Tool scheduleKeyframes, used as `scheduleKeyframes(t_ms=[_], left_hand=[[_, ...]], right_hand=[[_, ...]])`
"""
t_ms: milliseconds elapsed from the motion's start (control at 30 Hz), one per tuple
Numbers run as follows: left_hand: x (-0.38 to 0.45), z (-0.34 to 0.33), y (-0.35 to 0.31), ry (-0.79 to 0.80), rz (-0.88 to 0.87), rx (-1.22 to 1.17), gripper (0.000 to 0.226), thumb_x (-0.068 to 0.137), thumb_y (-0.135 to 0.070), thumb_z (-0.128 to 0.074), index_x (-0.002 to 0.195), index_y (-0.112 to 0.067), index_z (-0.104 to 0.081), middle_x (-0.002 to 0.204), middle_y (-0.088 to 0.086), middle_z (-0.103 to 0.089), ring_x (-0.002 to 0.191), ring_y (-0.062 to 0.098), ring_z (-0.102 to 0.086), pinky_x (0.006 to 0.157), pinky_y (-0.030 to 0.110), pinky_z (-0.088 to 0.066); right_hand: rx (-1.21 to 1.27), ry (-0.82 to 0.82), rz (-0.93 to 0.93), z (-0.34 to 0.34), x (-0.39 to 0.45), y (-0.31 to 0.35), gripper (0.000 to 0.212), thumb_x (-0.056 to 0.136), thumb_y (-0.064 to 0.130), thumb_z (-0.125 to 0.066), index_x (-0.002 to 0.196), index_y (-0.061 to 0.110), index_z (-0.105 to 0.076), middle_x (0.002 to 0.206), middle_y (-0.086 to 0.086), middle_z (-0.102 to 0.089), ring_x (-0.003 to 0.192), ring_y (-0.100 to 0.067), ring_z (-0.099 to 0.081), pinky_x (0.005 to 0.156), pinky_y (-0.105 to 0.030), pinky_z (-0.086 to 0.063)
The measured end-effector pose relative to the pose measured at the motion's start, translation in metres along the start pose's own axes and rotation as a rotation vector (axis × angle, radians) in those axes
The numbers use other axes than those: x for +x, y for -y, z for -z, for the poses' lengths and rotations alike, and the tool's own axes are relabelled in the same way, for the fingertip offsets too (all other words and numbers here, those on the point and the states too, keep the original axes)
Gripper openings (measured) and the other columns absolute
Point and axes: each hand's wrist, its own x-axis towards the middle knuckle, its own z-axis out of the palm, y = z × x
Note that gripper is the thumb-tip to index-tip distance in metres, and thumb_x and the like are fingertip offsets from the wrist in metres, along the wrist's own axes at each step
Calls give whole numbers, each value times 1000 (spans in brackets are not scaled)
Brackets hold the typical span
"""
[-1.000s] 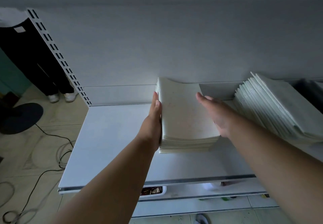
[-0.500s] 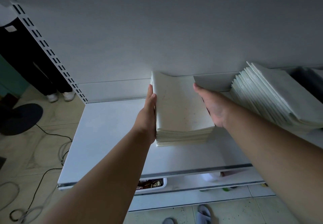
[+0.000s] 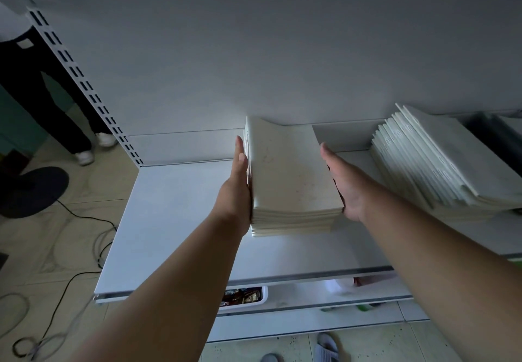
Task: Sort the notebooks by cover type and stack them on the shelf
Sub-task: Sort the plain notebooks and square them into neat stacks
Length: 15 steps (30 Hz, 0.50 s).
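Observation:
A squared stack of pale cream notebooks (image 3: 291, 180) lies on the white shelf (image 3: 175, 220), its far end near the back panel. My left hand (image 3: 238, 183) presses flat against the stack's left side with straight fingers. My right hand (image 3: 343, 183) lies along the stack's right side, fingers straight, palm toward the notebooks. A second, fanned pile of whitish notebooks (image 3: 440, 164) slants on the shelf to the right, apart from my hands.
A slotted upright (image 3: 82, 79) bounds the shelf at the left. Someone's dark-trousered legs (image 3: 42, 93) stand beyond it, by a round dark base (image 3: 31, 189) and cables (image 3: 70, 291) on the floor. A lower shelf holds a white bin (image 3: 245, 296). A dark object (image 3: 491, 138) sits far right.
Both hands stay flat at the sides of the cream stack; my right hand has slid from the top edge down along the right side. The stack looks more squared.

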Motion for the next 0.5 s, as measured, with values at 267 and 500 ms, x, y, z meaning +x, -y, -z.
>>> scheduleKeyframes(t_ms=[267,500], left_hand=[[-6,4,23,61,33,-48,58,91,-70,-49,145,-56,-35,150,-18,-46,140,12,-44,117,48,-31],[-27,13,27,22,25,-98,80,86,-68,-50,153,-27,-37,153,-2,-46,141,15,-43,121,45,-25]], right_hand=[[111,16,-51,-15,-27,7,117,36,103,-56,141,52,-44,158,12,-34,150,-21,-23,112,-72,0],[84,-49,74,-25,-66,-3,73,93,73,-26,121,20,-68,116,-5,-73,113,-19,-66,106,-38,-42]])
